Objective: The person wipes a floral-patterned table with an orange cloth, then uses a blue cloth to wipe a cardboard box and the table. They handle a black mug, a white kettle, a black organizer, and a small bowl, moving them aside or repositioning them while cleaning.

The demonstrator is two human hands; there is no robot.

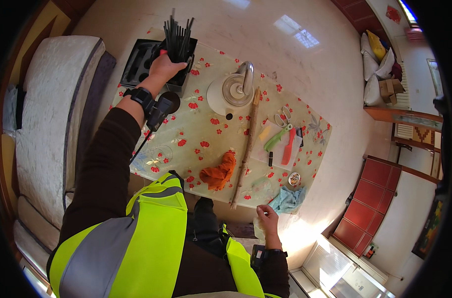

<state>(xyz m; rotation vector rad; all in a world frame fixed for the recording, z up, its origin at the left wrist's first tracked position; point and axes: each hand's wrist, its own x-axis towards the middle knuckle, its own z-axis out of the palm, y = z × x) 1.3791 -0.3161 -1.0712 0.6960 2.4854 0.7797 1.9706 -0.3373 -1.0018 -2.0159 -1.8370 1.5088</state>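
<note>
My left hand (167, 69) reaches to the far left of the table, over a black case (136, 59) with molded compartments. Its fingers close around the base of a bundle of thin black sticks (177, 41); something red shows beside the fingers. My right hand (268, 219) is at the near edge of the table, with its fingertips pinching a thin pale sheet (259, 229) that hangs down. A light blue cloth (288, 199) lies just beyond it. Between the hands are an orange cloth (219, 172) and a long wooden stick (249, 145).
An electric kettle (237, 91) stands mid-table. Right of the wooden stick, scissors (283, 116), a green-handled peeler (278, 138) and a red folding knife or comb (288, 146) lie on or by a white sheet. A small bowl (294, 179) is nearer. A sofa (54, 111) stands left.
</note>
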